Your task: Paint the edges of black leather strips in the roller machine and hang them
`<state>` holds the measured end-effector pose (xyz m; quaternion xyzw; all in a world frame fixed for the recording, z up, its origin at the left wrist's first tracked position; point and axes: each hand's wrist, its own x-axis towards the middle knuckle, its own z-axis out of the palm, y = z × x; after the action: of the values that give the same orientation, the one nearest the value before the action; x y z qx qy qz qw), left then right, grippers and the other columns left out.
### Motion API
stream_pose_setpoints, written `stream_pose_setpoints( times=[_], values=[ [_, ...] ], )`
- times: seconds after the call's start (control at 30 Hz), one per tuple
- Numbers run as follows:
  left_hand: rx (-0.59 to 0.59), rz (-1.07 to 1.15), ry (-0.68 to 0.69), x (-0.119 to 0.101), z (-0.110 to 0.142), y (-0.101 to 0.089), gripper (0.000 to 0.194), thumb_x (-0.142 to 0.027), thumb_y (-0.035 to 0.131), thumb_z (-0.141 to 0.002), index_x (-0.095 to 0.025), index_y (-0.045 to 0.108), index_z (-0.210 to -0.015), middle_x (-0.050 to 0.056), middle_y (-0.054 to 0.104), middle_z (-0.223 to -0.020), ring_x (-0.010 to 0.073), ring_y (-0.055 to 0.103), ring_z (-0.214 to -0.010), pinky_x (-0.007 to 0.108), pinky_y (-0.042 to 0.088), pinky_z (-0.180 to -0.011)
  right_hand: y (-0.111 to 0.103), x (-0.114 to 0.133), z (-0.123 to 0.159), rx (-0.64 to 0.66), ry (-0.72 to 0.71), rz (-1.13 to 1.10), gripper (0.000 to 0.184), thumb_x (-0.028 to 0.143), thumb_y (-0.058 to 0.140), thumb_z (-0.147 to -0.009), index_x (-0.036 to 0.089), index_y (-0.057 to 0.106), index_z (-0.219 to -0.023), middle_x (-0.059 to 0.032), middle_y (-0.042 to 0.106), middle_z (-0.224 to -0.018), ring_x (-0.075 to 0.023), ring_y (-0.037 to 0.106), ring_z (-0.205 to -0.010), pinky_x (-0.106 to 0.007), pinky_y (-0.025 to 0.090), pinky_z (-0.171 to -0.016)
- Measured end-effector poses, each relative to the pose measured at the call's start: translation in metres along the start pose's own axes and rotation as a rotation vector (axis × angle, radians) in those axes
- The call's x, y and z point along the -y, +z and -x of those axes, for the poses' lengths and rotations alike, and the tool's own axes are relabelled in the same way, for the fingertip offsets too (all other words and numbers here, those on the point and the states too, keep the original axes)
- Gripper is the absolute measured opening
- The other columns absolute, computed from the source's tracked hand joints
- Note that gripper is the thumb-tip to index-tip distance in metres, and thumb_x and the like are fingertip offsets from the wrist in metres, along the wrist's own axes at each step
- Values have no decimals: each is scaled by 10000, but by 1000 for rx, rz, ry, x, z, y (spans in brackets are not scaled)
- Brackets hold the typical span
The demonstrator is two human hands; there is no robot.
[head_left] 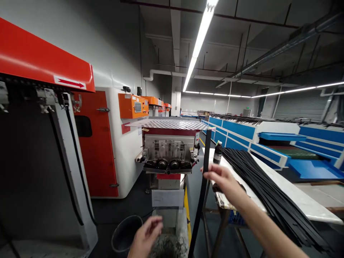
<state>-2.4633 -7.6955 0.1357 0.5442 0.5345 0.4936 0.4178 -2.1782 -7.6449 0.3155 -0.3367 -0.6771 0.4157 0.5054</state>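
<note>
My right hand (220,178) is closed on a long black strip (204,190), pinching it between thumb and fingers. The strip hangs almost upright, its upper end by the right edge of a perforated plate (172,124) and its lower end out of the picture. Low in front of the machine, my left hand (146,234) is slightly blurred, its fingers loosely bent and apart with nothing visible between them. Facing me is a machine (172,150) with clear guards and two dark rollers. Many similar black strips (258,182) lie on a white table (290,191) at the right.
A dark bucket (118,236) stands on the floor left of the machine base. A dark bottle (218,152) is on the table's far end. At left stand a red-hooded rack (45,57) and a white cabinet (123,154); blue-and-white machines (239,130) line the right.
</note>
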Motion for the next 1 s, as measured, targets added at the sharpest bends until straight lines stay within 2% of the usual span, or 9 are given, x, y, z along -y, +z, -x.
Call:
stream_pose_setpoints(
  times=[0.07, 0.17, 0.2, 0.27, 0.37, 0.47, 0.6, 0.73, 1.0],
  values=[
    [-26, -76, 173, -58, -5, 2, 413, -603, 578, -861, -200, 666, -852, 43, 670, -853, 216, 621, -864, 294, 471, -821, 12, -28, 17, 81, 76, -42, 184, 332, 645, -795, 200, 542, -719, 22, 543, -740, -146, 474, -751, -284, 343, -688],
    [-15, -65, 276, -133, -8, 19, 338, -498, 547, -905, -183, 647, -833, 40, 660, -858, 193, 592, -848, 268, 458, -800, 20, -51, 36, 150, 167, -63, 181, 312, 618, -790, 197, 497, -721, 40, 450, -688, -121, 362, -670, -274, 270, -628],
    [32, -27, 266, -149, -10, 27, 317, -476, 543, -904, -178, 649, -889, 50, 666, -917, 198, 590, -878, 279, 460, -823, 21, -56, 41, 175, 188, -68, 182, 307, 610, -789, 196, 487, -716, 43, 428, -676, -119, 341, -661, -273, 258, -622],
    [123, 30, 206, -167, -13, 42, 295, -436, 567, -874, -168, 646, -969, 64, 660, -1002, 216, 584, -956, 298, 455, -858, 20, -63, 49, 229, 217, -78, 174, 293, 600, -789, 193, 478, -714, 43, 408, -677, -119, 329, -669, -272, 255, -624],
    [238, 62, 95, -172, -15, 58, 260, -369, 617, -812, -169, 638, -976, 55, 635, -1025, 225, 563, -1014, 307, 438, -879, 16, -72, 58, 307, 266, -72, 154, 267, 590, -795, 191, 477, -724, 39, 399, -696, -122, 327, -690, -272, 257, -629],
    [293, 72, -3, -170, -15, 67, 197, -340, 612, -794, -179, 626, -907, 41, 606, -977, 221, 548, -1003, 317, 429, -883, 10, -80, 66, 372, 310, -71, 149, 248, 590, -794, 188, 475, -722, 39, 406, -705, -122, 340, -698, -271, 271, -641],
    [267, 42, -44, -168, -15, 72, 117, -289, 613, -754, -186, 566, -781, 21, 549, -861, 213, 539, -954, 322, 420, -858, 5, -87, 74, 455, 326, -57, 118, 224, 580, -782, 179, 498, -709, 28, 456, -724, -130, 391, -734, -269, 295, -673],
    [260, -5, -78, -161, -16, 74, 112, -278, 601, -752, -179, 554, -727, 13, 514, -797, 212, 538, -930, 324, 413, -838, 2, -91, 79, 526, 361, -66, 84, 207, 566, -769, 176, 505, -719, 34, 443, -722, -128, 386, -726, -265, 288, -663],
    [205, -51, -113, -152, -21, 70, 119, -286, 603, -756, -167, 606, -749, 24, 599, -843, 185, 509, -877, 303, 393, -816, 4, -97, 85, 578, 451, -47, 80, 208, 563, -745, 183, 488, -732, 34, 455, -739, -139, 412, -757, -261, 301, -681]
  ],
)
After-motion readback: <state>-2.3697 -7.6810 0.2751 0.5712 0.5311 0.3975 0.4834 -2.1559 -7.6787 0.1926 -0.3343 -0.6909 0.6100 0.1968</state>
